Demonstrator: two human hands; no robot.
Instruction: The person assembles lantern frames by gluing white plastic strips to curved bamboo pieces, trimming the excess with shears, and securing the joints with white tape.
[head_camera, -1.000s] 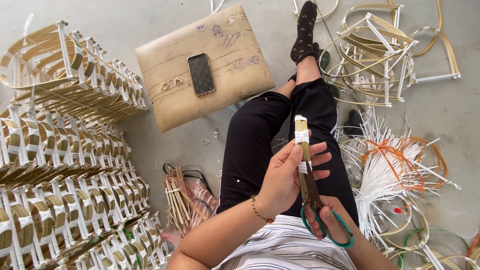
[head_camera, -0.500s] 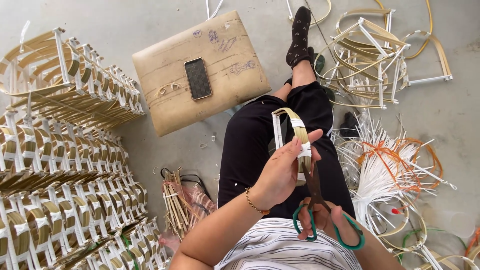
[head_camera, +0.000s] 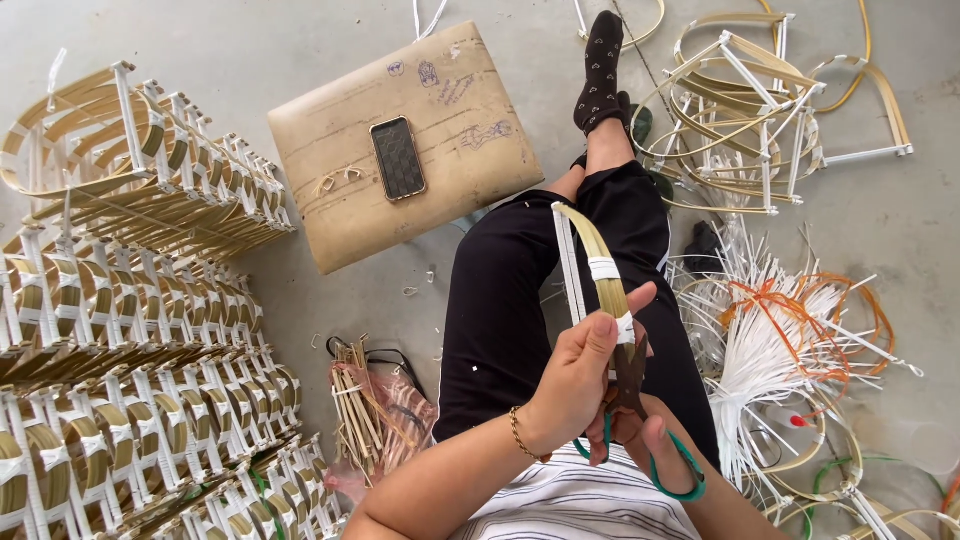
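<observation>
The left hand (head_camera: 580, 380) has its fingers clenched around a curved bamboo strip frame (head_camera: 600, 265), gripping it at a white binding low on the piece, above the person's lap. The frame rises from that grip toward the knee, a white strip running alongside the tan one. The right hand (head_camera: 655, 440) grasps a pair of scissors with green handles (head_camera: 640, 420), fingers through the loops, the dark blades lying against the base of the frame just beside the left thumb.

A second ago the piece showed as a short straight stub end-on; half a second ago it had begun to tip, and now it is turned further so its long curve shows. The scissors have stayed at the base.

On the floor, a tan cushion (head_camera: 400, 150) carries a phone (head_camera: 398, 158) near its middle. Stacked finished frames (head_camera: 130, 300) fill the floor's left side; loose white and orange strips (head_camera: 790, 340) lie at the right, with unfinished frames (head_camera: 750, 110) beyond them.
</observation>
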